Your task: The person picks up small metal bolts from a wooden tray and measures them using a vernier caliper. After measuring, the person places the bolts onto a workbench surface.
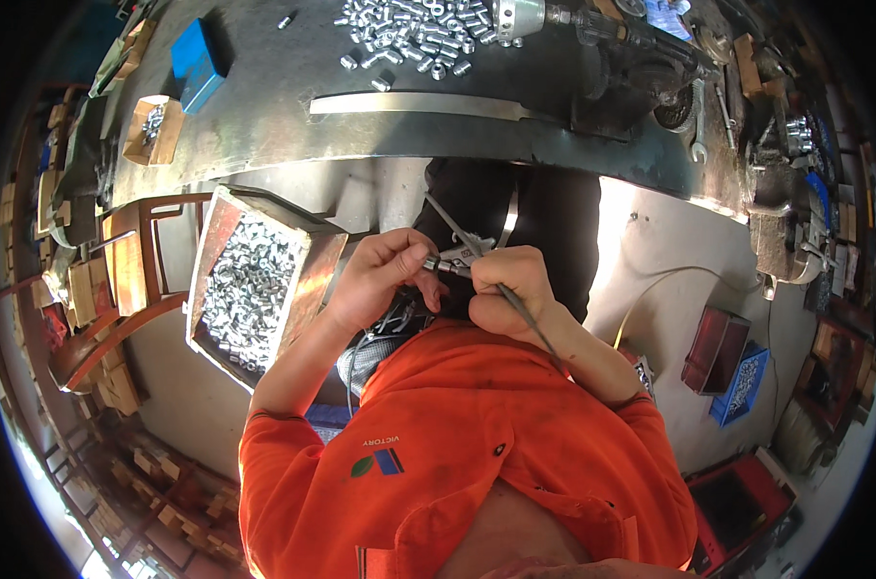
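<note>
My left hand [385, 275] is closed in a pinch, thumb and finger on a small silver metal fitting [432, 261] above my lap. Close beside it, my right hand [511, 289] is wrapped round a long slim grey tool [529, 315] that looks like a file. One end of the tool slants up past the fitting; the other runs back along my right forearm. Between the hands a short metal piece shows, partly hidden by my fingers. To the left of my hands stands a wooden box [308, 261] full of silver metal fittings [249, 289].
The dark metal bench [264, 116] ahead carries a pile of fittings [414, 39], a flat metal strip [409, 104], a machine with a chuck [520, 17] and a wrench [698, 121]. A blue bin [199, 72] and small carton [163, 145] stand left; a blue crate [742, 386] stands right.
</note>
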